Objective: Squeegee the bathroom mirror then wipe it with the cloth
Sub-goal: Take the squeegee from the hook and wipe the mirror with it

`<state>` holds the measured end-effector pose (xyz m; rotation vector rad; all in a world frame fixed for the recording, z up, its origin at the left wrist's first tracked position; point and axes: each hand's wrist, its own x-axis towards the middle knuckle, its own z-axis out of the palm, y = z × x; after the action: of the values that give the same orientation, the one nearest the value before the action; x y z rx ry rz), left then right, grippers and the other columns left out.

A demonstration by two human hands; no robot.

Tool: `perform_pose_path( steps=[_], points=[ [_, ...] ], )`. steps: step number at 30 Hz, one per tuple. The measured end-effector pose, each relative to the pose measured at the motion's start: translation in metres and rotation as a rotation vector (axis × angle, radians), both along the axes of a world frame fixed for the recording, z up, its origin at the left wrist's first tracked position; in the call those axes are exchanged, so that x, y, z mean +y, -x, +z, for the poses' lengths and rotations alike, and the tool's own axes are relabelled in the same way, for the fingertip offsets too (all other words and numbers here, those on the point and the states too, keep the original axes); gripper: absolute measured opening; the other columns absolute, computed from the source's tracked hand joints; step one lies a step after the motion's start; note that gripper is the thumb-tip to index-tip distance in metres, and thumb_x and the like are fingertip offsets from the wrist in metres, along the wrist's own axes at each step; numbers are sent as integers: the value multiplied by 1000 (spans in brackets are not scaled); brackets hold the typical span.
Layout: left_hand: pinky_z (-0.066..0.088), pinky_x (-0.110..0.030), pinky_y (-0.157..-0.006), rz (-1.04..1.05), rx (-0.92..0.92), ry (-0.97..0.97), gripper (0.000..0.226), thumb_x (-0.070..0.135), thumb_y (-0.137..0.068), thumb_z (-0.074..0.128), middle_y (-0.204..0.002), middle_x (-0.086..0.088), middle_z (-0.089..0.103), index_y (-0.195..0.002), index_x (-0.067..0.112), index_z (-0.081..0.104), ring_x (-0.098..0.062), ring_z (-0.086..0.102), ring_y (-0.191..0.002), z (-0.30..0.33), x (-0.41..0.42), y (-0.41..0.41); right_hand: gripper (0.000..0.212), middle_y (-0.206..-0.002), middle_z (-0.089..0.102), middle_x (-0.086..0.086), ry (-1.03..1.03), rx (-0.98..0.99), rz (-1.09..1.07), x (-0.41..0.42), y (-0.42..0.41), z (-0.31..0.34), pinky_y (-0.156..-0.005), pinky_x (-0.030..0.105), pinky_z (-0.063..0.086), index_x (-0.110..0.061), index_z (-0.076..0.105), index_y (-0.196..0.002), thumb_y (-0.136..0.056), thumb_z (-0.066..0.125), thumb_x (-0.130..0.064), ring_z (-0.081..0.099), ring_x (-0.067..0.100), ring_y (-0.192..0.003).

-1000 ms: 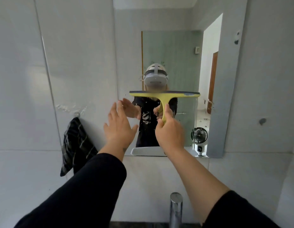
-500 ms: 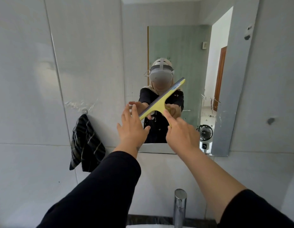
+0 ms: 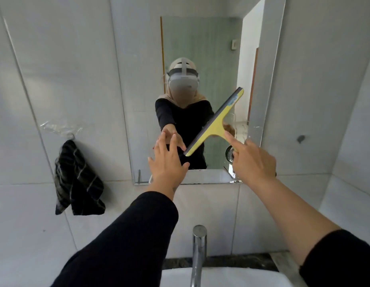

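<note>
Squeegeeing step: right hand (image 3: 252, 160) grasping squeegee (image 3: 215, 123), blade tilted w/ mirror (image 3: 200, 48); left hand (image 3: 167, 162) released, fingers spread. Next: level blade, pull down. Cloth (image 3: 78, 179) hangs on wall, left of the mirror.

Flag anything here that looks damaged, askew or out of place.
Torn clear film clings to the wall tile above the hanging dark cloth. A dark mark spots the tile right of the mirror. The squeegee sits diagonal in the right hand.
</note>
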<state>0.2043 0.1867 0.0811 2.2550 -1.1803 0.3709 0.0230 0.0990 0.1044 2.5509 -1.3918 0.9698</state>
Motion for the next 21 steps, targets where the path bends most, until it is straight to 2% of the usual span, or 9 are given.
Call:
perform_pose_path(
  steps=[3, 7, 10, 16, 20, 21],
  points=[
    [27, -58, -110, -9, 3, -14, 91, 40, -83, 66, -157, -1, -7, -149, 29, 4, -29, 12, -144, -1, -6, 5, 58, -96, 49, 3, -68, -48, -32, -6, 20, -3, -61, 31, 36, -56, 17, -143, -100, 38, -23, 44, 23, -69],
    [25, -59, -111, -19, 29, -39, 93, 40, -83, 66, -157, -3, -15, -149, 29, 2, -31, 11, -144, -2, -11, 7, 55, -106, 58, 7, -162, -143, -22, -9, 33, -15, -66, 32, 40, -51, 20, -144, -99, 39, -24, 46, 23, -76],
    [26, -59, -110, -14, 24, -49, 92, 40, -83, 66, -157, -1, -18, -149, 30, 3, -31, 11, -144, -5, -13, 7, 56, -105, 61, 7, -222, -228, 0, -7, 29, -28, -65, 32, 42, -49, 22, -145, -98, 39, -22, 49, 23, -77],
    [29, -60, -108, -11, -5, -32, 92, 41, -81, 68, -157, 1, -18, -149, 32, 6, -31, 13, -143, -8, -13, 2, 56, -113, 63, 6, -380, -456, 27, 3, 6, -58, -68, 35, 49, -47, 19, -146, -99, 40, -24, 55, 21, -78],
    [30, -60, -107, -29, -9, -12, 91, 40, -81, 69, -157, 2, -16, -148, 32, 8, -29, 12, -143, -10, -14, -1, 56, -97, 60, 4, -482, -648, 91, 17, -12, -67, -55, 29, 49, -41, 22, -148, -99, 39, -20, 50, 9, -64],
    [31, -60, -107, -33, -10, -9, 91, 40, -80, 69, -157, 3, -15, -148, 32, 9, -29, 13, -143, -10, -13, -1, 55, -93, 59, 2, -511, -701, 106, 22, -18, -70, -57, 34, 54, -40, 23, -148, -99, 39, -20, 51, 10, -62]
  ],
)
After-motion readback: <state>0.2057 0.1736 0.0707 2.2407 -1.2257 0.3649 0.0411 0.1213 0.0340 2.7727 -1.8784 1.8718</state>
